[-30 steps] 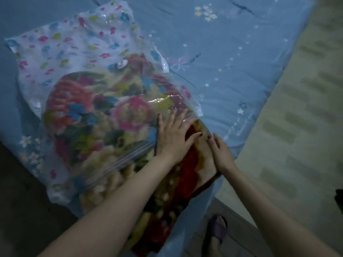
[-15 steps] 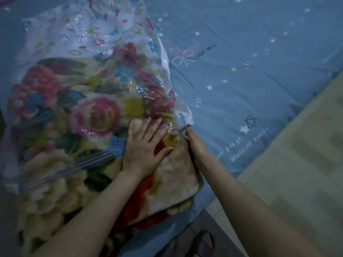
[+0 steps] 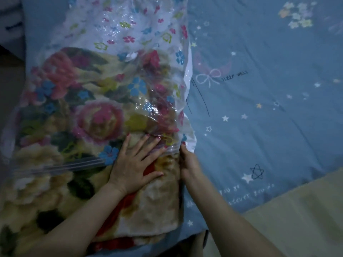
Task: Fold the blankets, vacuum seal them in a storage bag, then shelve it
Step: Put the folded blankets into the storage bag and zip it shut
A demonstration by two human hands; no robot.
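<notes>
**Blanket part-way in storage bag on blue bed**

Blanket (image 3: 154,210), a thick floral one in cream, red and pink, is found lying on the bed, its far portion enclosed in the storage bag (image 3: 130,34) and its near end projecting bare from the bag's mouth. The bag is clear plastic printed with small coloured flowers; its zip strip (image 3: 61,166) is seen running across the blanket from the left edge toward the hands, unsealed.

At far left a dim strip of floor (image 3: 9,75) is noted beside the bed.

Left hand (image 3: 136,164) is laid flat on the blanket at the bag's mouth, fingers straight and spread, nothing grasped. Right hand (image 3: 187,162) is set just beside it at the bag's right-hand edge, fingers curled round that edge of the plastic at the zip line.

To the right, the bedsheet (image 3: 269,117) is recorded as blue, printed with stars, a bow and the words "SLEEP WELL"; it is lightly creased. Beyond the bed's near right edge, pale floor (image 3: 306,219) is visible. Lighting is low throughout, and fine detail in the corners cannot be made out.
</notes>
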